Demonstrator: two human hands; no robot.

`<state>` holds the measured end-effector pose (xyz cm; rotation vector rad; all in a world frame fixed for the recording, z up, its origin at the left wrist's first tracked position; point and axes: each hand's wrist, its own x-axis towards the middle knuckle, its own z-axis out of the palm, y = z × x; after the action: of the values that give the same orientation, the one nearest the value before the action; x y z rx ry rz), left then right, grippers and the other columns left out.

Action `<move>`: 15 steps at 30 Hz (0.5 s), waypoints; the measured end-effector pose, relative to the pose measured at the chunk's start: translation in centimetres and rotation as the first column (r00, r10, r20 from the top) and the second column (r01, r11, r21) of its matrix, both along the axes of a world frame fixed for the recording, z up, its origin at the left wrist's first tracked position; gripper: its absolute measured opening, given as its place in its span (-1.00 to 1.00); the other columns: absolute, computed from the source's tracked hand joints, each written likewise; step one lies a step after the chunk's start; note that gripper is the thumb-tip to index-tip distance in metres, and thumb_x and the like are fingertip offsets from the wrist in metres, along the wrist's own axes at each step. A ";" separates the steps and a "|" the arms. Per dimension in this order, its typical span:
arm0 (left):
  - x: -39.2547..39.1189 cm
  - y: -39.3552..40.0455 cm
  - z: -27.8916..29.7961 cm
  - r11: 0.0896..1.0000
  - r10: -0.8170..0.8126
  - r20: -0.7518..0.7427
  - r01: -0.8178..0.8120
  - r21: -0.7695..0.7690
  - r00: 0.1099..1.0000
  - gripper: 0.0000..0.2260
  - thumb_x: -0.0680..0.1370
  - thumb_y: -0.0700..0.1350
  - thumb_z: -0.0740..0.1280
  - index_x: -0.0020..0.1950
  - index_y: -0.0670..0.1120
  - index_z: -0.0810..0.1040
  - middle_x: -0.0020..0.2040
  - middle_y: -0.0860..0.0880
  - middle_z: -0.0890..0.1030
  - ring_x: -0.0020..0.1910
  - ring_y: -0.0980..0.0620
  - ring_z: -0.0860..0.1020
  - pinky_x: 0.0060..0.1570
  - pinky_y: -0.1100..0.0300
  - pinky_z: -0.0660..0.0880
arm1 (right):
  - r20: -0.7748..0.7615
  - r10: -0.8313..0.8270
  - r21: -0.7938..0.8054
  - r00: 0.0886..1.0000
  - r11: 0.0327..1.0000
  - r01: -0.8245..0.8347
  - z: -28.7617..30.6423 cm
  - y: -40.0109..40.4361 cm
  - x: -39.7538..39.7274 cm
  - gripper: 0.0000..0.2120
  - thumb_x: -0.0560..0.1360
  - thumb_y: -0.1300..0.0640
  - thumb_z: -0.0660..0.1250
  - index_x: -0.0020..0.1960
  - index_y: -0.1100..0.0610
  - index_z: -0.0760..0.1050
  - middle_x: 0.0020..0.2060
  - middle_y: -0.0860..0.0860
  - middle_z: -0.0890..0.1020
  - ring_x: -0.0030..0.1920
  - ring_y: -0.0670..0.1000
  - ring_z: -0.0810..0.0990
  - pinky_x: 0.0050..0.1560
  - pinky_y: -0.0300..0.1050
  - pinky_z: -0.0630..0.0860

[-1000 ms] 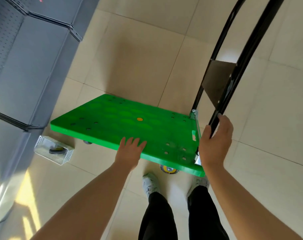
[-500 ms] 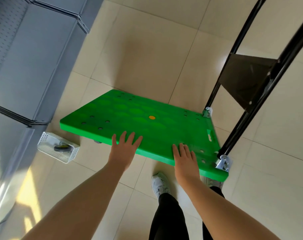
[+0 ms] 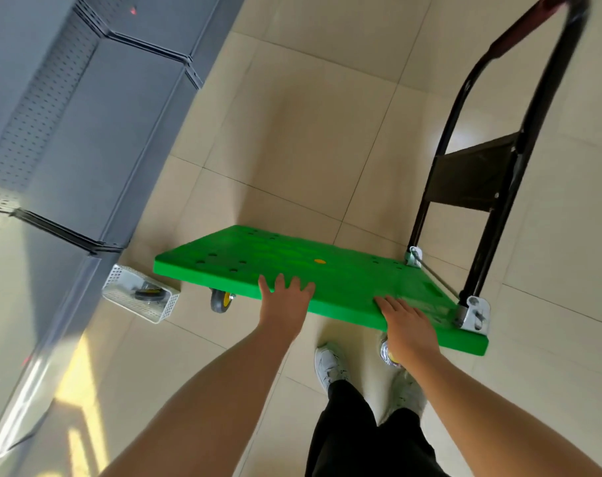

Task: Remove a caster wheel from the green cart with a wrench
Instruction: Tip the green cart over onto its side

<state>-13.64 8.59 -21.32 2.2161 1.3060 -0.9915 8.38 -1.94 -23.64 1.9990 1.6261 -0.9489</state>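
Along the near edge of the green cart [image 3: 344, 280], left hand [image 3: 284, 301] and right hand [image 3: 408, 327] seemingly press flat, fingers straight; tip it evenly, exposing the caster wheel [image 3: 220, 300].

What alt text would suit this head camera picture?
A person's left hand and right hand rest with straight fingers on the near edge of a green cart. A white basket holding a loose wheel sits nearby.

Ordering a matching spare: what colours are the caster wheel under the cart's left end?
Grey tyre with a yellow hub on the caster wheel, seen in the head view.
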 end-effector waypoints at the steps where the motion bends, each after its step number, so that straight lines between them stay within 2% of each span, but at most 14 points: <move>1: -0.1 -0.4 0.3 1.000 0.003 0.003 -0.003 -0.005 1.000 -0.22 0.48 -0.34 0.39 0.59 0.05 0.14 0.56 -0.13 0.27 0.57 -0.29 0.14 0.46 -0.47 0.00 | 0.000 0.000 0.003 1.000 1.000 0.000 0.4 -0.4 0.0 -0.25 0.55 0.34 0.22 0.63 -0.04 0.03 0.60 -0.08 0.17 0.59 0.02 0.15 0.56 -0.01 0.15; 5: -0.4 -1.7 1.4 1.000 -0.003 0.007 0.003 -0.005 1.000 -0.30 0.49 -0.35 0.36 0.55 0.05 0.21 0.49 -0.12 0.37 0.54 -0.27 0.22 0.46 -0.47 0.02 | 0.010 0.006 0.012 1.000 1.000 -0.006 1.7 -1.7 -0.1 -0.26 0.55 0.35 0.23 0.61 -0.06 0.08 0.58 -0.11 0.25 0.55 0.02 0.26 0.48 -0.02 0.30; 9: -0.7 -3.0 1.9 1.000 -0.023 -0.005 0.023 0.013 1.000 -0.36 0.50 -0.33 0.34 0.52 0.05 0.27 0.41 -0.10 0.46 0.48 -0.23 0.32 0.47 -0.44 0.04 | 0.041 0.019 -0.013 0.999 1.000 -0.018 3.0 -2.8 -0.6 -0.33 0.55 0.35 0.21 0.58 -0.05 0.15 0.47 -0.07 0.41 0.39 0.04 0.47 0.26 -0.03 0.47; 12: -0.8 -3.8 2.1 0.999 -0.040 -0.007 0.040 0.020 0.999 -0.41 0.52 -0.34 0.29 0.51 0.03 0.30 0.35 -0.09 0.51 0.43 -0.20 0.38 0.48 -0.42 0.07 | 0.066 0.034 -0.030 0.997 0.999 -0.033 3.5 -4.1 -1.0 -0.41 0.58 0.31 0.17 0.55 -0.03 0.20 0.36 -0.02 0.51 0.27 0.08 0.54 0.14 -0.03 0.51; 15: -0.8 -5.0 2.5 0.998 -0.042 -0.001 0.042 0.049 0.999 -0.45 0.52 -0.34 0.27 0.48 0.01 0.35 0.32 -0.08 0.51 0.41 -0.17 0.40 0.49 -0.35 0.11 | 0.085 0.008 0.006 0.996 1.000 -0.008 3.8 -5.8 -1.5 -0.47 0.60 0.23 0.18 0.54 0.00 0.23 0.28 0.01 0.55 0.23 0.09 0.55 0.14 -0.03 0.48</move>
<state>-14.46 3.63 -18.79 2.2888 1.3016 -0.9844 6.89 -7.72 -19.86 2.0072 1.5922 -0.8451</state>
